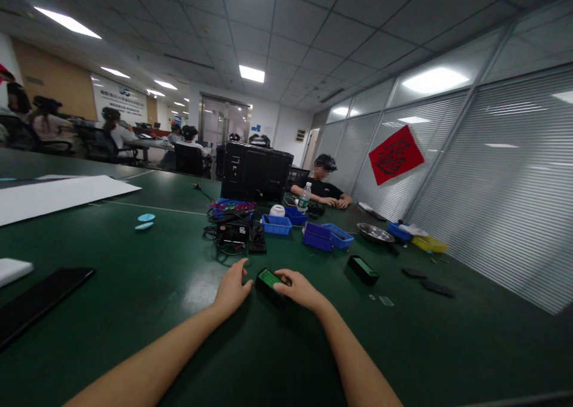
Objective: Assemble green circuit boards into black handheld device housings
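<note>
A black open-topped case with a green circuit board (268,277) in it rests on the green table in front of me. My right hand (298,287) grips its right side, thumb over the board and fingers along the far edge. Just left of the case, my left hand (233,286) is open, thumb and fingers apart, with nothing in it and a small gap to the case. A second black case with a green board (363,268) lies farther right. Beyond it are two flat dark pieces (436,288), and nearer sits a small clear piece (385,301).
Ahead stand a soldering station (233,233) with tangled cables, blue bins (276,224), a bottle (304,197) and a black monitor (256,171). A metal dish (375,233) and yellow tray (430,244) sit right. A person (322,186) sits across the table.
</note>
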Demonstrator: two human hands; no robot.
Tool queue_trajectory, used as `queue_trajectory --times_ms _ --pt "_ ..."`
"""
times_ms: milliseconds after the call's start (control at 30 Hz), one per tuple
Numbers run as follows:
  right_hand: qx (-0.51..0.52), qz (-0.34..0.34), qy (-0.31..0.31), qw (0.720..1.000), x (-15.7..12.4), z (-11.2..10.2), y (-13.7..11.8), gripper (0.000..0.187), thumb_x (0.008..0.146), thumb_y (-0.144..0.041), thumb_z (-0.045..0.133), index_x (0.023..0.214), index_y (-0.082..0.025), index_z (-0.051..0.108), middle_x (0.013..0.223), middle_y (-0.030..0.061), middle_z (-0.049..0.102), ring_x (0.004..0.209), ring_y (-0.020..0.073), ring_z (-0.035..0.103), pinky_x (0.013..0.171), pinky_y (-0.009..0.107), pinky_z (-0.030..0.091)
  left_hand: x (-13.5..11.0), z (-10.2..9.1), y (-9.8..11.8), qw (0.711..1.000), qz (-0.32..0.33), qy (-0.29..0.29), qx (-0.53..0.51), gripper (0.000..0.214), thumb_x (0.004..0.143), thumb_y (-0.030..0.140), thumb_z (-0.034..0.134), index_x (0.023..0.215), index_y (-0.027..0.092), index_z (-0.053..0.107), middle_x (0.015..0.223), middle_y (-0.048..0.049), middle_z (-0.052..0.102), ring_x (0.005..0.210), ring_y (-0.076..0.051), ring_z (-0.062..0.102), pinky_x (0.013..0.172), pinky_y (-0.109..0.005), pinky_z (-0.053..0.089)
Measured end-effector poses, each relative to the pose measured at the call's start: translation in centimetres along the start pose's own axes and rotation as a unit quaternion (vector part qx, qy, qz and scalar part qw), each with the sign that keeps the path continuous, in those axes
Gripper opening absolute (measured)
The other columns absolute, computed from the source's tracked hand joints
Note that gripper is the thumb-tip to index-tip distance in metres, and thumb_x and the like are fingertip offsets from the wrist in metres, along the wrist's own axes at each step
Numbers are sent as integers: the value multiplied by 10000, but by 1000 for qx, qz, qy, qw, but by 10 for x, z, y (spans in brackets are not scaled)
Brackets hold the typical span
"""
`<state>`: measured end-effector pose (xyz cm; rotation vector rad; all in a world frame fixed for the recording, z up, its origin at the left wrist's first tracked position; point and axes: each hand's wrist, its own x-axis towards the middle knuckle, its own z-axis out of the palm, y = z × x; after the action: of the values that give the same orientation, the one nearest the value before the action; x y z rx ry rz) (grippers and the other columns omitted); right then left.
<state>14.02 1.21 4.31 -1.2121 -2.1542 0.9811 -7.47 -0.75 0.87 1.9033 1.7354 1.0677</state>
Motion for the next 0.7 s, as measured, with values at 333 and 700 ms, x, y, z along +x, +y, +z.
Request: queue_trajectory --times_ms 333,700 --pt "187 83 -81 975 6 17 6 347 823 -479 376 909 -150 447 562 -16 525 443 147 578 349 227 447 -9 -7 9 987 97 -104 -72 166 790 314 425 847 199 531 770 8 583 724 -122 542 676 -225 403" --pt "27 -70 -57 996 -1 13 -21 347 779 -274 504 1111 -182 554 909 24 615 822 156 544 716 269 456 -23 -9 19 977 148 -112 101 156 671 194 537 801 202 452 895 -7 468 804 -144 500 699 -245 377"
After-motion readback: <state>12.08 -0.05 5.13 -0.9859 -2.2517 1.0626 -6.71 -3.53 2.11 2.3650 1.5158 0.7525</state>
